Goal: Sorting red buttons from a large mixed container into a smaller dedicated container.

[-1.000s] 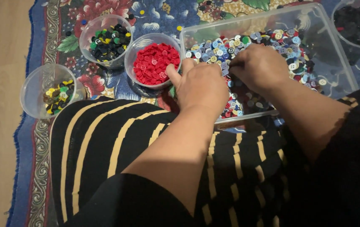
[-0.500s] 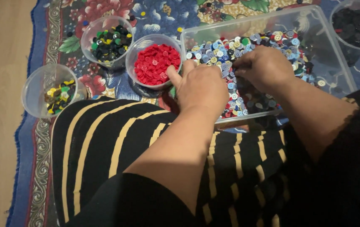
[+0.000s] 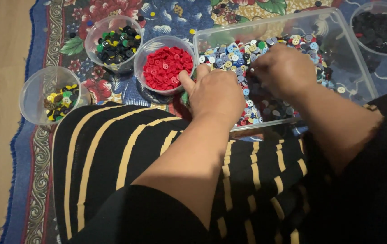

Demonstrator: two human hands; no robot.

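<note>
Four round clear cups ring one rectangular clear tray [image 3: 356, 68], all set on a flowered rug [image 3: 35, 153] on the floor, within arm's reach of the seated person.

Far left: cup [image 3: 28, 97] of mixed yellow, green and dark buttons, set apart near the rug's blue border.

Next, further up: cup [image 3: 95, 38] of mostly black and green buttons.

Just right of it: cup of red buttons [image 3: 166, 68], one colour only, touching or nearly touching the tray's left wall. Probably kept closest because the hands work beside it.

Left hand [image 3: 216, 92]: knuckles up, fingers curled under, thumb stretched toward the red cup's rim. It lies over the tray's near left corner. Whether it grips any button I cannot tell; the palm hides it.

Tray: holds the unsorted pile [image 3: 234, 54], blue, white, grey, some red and yellow, spread thin so single buttons show.

Right hand [image 3: 283, 70]: inside the tray, fingertips drawn together down on the pile as if pinching. What sits between them is hidden.

Far right, top: cup of black buttons [image 3: 378, 29], partly cut by the frame.

Below: striped black and yellow cloth [image 3: 112, 153] over the lap, hard against the tray's near edge.
</note>
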